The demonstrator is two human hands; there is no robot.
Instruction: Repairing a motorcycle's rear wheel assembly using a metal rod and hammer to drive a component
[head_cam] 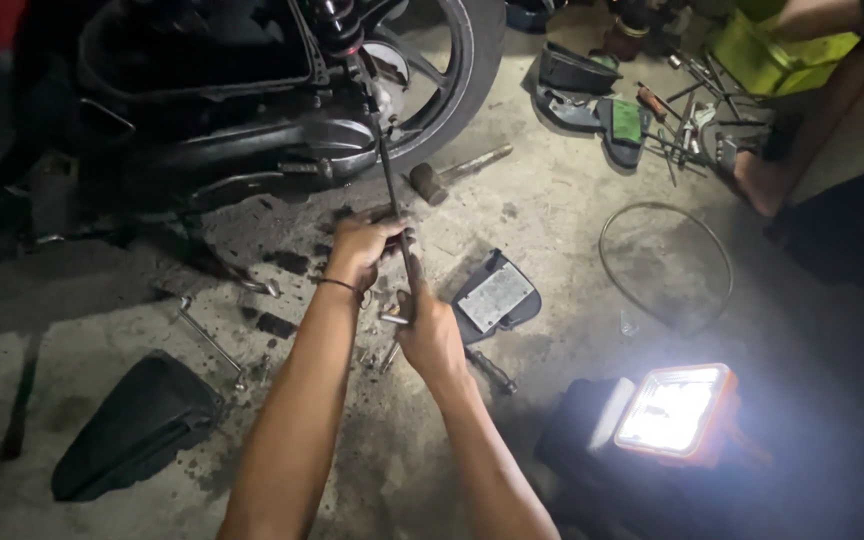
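Head view: the left hand point(360, 250) is wrapped around a long dark metal rod point(392, 190), its fingers point(377, 238) clamped on the shaft. The rod rises from the hands up to the rear of a motorcycle point(252, 110), meeting it beside the engine casing and below the shock absorber point(337, 25). The right hand point(430, 330) sits just below and slightly to the right of the left one, its fingers closed around the rod's lower end, where a short metal cross-piece point(393, 319) sticks out to the left of them. A thin dark band point(336, 285) circles the left wrist.

Above the fingers, just past the rear wheel point(462, 70), a hammer point(452, 175) lies on the concrete floor point(552, 230). To the right of the right hand, near it, lies a dark plastic cover with a grey panel point(497, 297), and beyond that a loop of wire point(665, 265). Below and to the right of the hands an orange-framed work lamp point(674, 410) shines brightly. Left of the hands a wrench point(210, 340) rests on the floor, and farther down-left a black plastic panel point(132, 425). Small bolts point(377, 355) lie scattered just under the hands. Well apart at upper right, another person point(832, 150) sits beside scattered hand tools point(687, 115) and a yellow-green bag point(772, 50).
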